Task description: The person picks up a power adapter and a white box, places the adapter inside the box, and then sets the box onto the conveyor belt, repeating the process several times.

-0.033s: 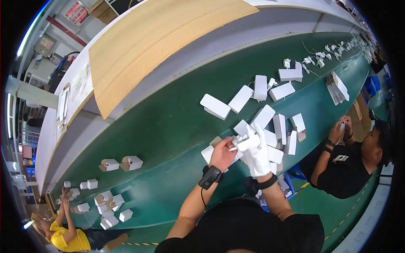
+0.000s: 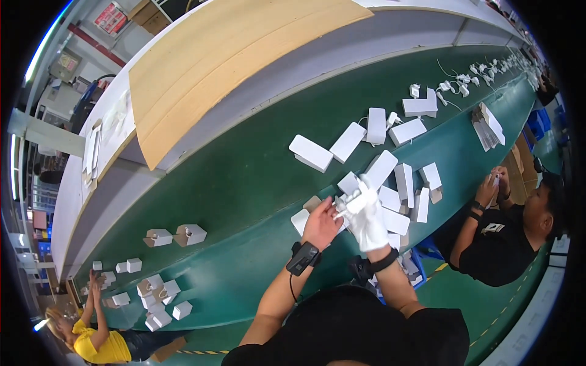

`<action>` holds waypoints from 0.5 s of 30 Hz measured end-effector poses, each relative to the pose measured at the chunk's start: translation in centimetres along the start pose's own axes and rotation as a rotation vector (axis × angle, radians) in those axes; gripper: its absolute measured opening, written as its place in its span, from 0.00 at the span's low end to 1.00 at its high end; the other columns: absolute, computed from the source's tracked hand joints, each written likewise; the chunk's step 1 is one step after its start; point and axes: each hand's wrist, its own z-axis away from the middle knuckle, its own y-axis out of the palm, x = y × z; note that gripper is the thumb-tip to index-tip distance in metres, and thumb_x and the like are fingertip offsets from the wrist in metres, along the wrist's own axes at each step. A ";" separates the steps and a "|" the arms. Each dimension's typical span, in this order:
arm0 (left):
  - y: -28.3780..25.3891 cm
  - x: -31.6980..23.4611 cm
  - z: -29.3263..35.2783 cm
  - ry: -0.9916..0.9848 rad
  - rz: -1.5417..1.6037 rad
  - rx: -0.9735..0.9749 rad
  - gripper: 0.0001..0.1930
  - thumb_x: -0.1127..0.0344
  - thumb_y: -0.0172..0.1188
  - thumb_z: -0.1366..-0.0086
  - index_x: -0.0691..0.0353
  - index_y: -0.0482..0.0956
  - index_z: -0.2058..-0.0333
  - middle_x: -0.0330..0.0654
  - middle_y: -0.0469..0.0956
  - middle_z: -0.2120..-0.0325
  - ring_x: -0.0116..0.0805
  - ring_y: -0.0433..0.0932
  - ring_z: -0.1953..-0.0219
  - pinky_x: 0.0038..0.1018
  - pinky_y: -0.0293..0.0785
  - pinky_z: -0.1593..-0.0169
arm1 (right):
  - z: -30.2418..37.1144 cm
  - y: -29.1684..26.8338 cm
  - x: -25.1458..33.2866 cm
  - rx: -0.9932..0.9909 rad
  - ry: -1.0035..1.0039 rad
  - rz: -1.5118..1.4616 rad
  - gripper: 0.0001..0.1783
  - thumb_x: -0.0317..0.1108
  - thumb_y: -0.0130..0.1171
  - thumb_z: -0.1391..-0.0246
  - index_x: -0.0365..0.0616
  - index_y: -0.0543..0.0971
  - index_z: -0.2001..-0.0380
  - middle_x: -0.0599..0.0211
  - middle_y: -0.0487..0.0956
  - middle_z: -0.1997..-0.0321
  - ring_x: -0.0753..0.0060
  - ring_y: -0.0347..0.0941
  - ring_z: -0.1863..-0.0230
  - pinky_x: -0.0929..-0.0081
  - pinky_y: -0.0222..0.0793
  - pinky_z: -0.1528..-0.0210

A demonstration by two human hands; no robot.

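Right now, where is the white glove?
In the head view, right of centre, the white glove is on the right hand, beside the bare left hand.

The person wears a black short-sleeved shirt (image 2: 348, 329). The left hand (image 2: 322, 224) is bare, with a boxy black device (image 2: 302, 258) strapped at the wrist, trailing a thin dark cable (image 2: 293, 287). A white glove (image 2: 371, 232) covers the right hand (image 2: 366, 213), above a black wristband (image 2: 385, 260).

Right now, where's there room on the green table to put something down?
One bare patch lies between a pair of open boxes and the white box beside the person's left hand; another lies behind that pair, before the pale panel. It's crowded around the gloved right hand, among the white boxes, and near the chargers.
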 end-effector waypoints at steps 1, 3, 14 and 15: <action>0.4 0.6 1.3 -0.056 -0.112 -0.075 0.17 0.52 0.46 0.33 0.61 0.74 0.62 0.38 0.74 0.73 0.30 0.75 0.60 0.30 0.70 0.52 | -0.5 -0.6 -0.5 -0.048 0.146 -0.362 0.18 0.35 0.54 0.44 0.40 0.68 0.52 0.62 0.75 0.61 0.70 0.73 0.66 0.74 0.72 0.64; 1.8 1.3 4.1 -0.165 -0.343 -0.223 0.20 0.52 0.43 0.32 0.62 0.72 0.55 0.41 0.78 0.68 0.31 0.75 0.61 0.27 0.69 0.51 | -0.5 -0.8 -1.2 -0.098 0.284 -0.731 0.20 0.34 0.55 0.44 0.37 0.67 0.50 0.62 0.75 0.60 0.71 0.73 0.65 0.74 0.73 0.63; 5.0 1.6 5.1 -0.034 -0.009 -0.162 0.23 0.50 0.44 0.32 0.62 0.70 0.49 0.41 0.76 0.60 0.34 0.75 0.55 0.30 0.69 0.49 | 5.0 1.2 -0.3 0.221 0.582 -0.384 0.29 0.46 0.59 0.47 0.33 0.68 0.50 0.63 0.75 0.55 0.72 0.73 0.60 0.78 0.71 0.57; 5.0 1.0 5.3 -0.059 -0.010 -0.069 0.24 0.51 0.44 0.31 0.63 0.68 0.46 0.42 0.76 0.58 0.34 0.74 0.55 0.29 0.69 0.48 | 5.4 1.3 0.0 0.230 0.599 -0.384 0.29 0.46 0.59 0.47 0.33 0.68 0.50 0.63 0.75 0.55 0.72 0.73 0.60 0.78 0.71 0.57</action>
